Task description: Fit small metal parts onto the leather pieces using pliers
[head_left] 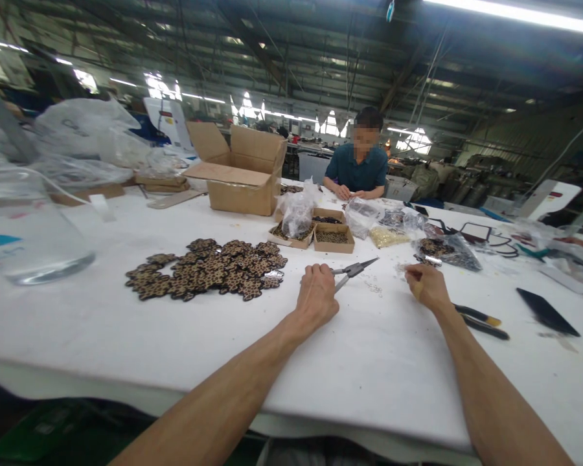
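Observation:
My left hand (318,294) is closed around long-nose pliers (354,269), their pointed jaws aimed to the right above the white table (369,362). To the right, my right hand (426,286) has its fingers pinched together; whatever is in them is too small to make out. Just beyond those fingertips lies a dark patterned piece with a shiny strip (428,260). Tiny pale rings (374,288) are scattered between both hands. Left of the pliers spreads a pile of leopard-print, flower-edged pieces (218,270). A second pair of pliers (483,320) rests beside my right wrist, its head hidden.
Beyond my hands stand small cardboard trays (333,238) of little parts, plastic bags (298,210) and an open carton (243,194). A black phone-like slab (547,312) lies at right, a clear plastic container (29,226) at left. A co-worker (357,162) sits across the table.

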Demonstrator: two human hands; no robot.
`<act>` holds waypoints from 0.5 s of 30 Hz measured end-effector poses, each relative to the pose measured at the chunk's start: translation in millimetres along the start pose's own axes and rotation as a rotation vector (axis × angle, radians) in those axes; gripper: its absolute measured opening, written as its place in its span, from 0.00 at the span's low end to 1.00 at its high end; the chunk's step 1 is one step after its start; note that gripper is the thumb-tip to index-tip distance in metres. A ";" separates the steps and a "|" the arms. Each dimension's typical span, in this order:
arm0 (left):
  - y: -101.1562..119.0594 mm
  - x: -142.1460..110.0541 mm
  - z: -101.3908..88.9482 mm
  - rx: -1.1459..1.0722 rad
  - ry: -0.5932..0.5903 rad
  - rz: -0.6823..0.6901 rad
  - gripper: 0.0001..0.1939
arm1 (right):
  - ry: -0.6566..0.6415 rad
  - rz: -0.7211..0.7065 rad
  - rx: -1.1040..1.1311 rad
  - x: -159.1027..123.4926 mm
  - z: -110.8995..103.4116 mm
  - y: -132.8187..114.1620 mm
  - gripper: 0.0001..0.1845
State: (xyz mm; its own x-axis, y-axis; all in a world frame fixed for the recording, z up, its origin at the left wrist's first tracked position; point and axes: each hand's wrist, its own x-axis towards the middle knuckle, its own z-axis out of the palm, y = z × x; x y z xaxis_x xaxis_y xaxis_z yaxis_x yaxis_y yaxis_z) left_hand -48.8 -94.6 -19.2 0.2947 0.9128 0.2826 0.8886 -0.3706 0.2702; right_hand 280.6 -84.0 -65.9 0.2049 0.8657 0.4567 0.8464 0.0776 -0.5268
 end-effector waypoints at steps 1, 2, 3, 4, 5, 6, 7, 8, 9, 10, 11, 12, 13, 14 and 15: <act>0.0 0.2 0.2 0.006 0.001 0.000 0.25 | -0.028 0.003 -0.085 -0.4 -3.4 2.6 0.12; 0.3 0.3 0.2 0.010 0.000 0.000 0.25 | -0.073 -0.002 -0.157 -1.2 -5.8 3.7 0.10; 0.6 0.3 -0.1 0.012 -0.003 0.001 0.25 | -0.127 -0.017 -0.212 -2.2 -7.2 3.1 0.08; 1.1 0.2 -0.5 0.012 -0.005 0.001 0.25 | -0.175 -0.036 -0.252 -3.2 -7.8 1.3 0.07; 1.7 0.1 -1.0 0.013 -0.007 0.000 0.25 | -0.215 -0.056 -0.278 -4.0 -7.7 -1.5 0.07; 2.2 -0.1 -1.7 0.013 -0.010 -0.002 0.25 | -0.245 -0.074 -0.295 -4.4 -7.3 -4.7 0.07; 2.7 -0.2 -2.3 0.013 -0.013 -0.003 0.25 | -0.265 -0.090 -0.308 -4.4 -6.7 -7.6 0.08; 3.0 -0.4 -2.9 0.014 -0.016 -0.005 0.25 | -0.279 -0.104 -0.315 -4.1 -6.1 -9.7 0.09; 3.1 -0.5 -3.4 0.014 -0.017 -0.006 0.25 | -0.286 -0.114 -0.319 -3.5 -5.4 -10.9 0.09; 3.0 -0.6 -3.7 0.013 -0.017 -0.007 0.25 | -0.287 -0.121 -0.320 -2.6 -4.7 -11.1 0.09; 2.8 -0.6 -3.9 0.011 -0.018 -0.007 0.25 | -0.277 -0.122 -0.320 -1.5 -4.0 -10.3 0.09; 2.5 -0.6 -4.0 0.009 -0.017 -0.008 0.25 | -0.256 -0.117 -0.320 -0.4 -3.3 -8.8 0.10; 2.2 -0.5 -3.9 0.008 -0.017 -0.008 0.25 | -0.228 -0.108 -0.324 0.9 -2.5 -7.1 0.11; 1.9 -0.3 -3.6 0.009 -0.017 -0.009 0.25 | -0.200 -0.101 -0.332 2.1 -1.7 -5.6 0.13; 1.6 -0.1 -3.1 0.010 -0.016 -0.007 0.24 | -0.178 -0.102 -0.347 3.2 -0.9 -4.7 0.14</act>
State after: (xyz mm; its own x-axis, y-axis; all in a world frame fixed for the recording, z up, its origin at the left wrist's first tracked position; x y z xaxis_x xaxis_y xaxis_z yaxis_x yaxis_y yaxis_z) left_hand -48.6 -95.8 -16.0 0.2939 0.9180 0.2661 0.8943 -0.3624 0.2625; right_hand 277.7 -82.0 -61.3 0.0491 0.9368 0.3464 0.9799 0.0220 -0.1984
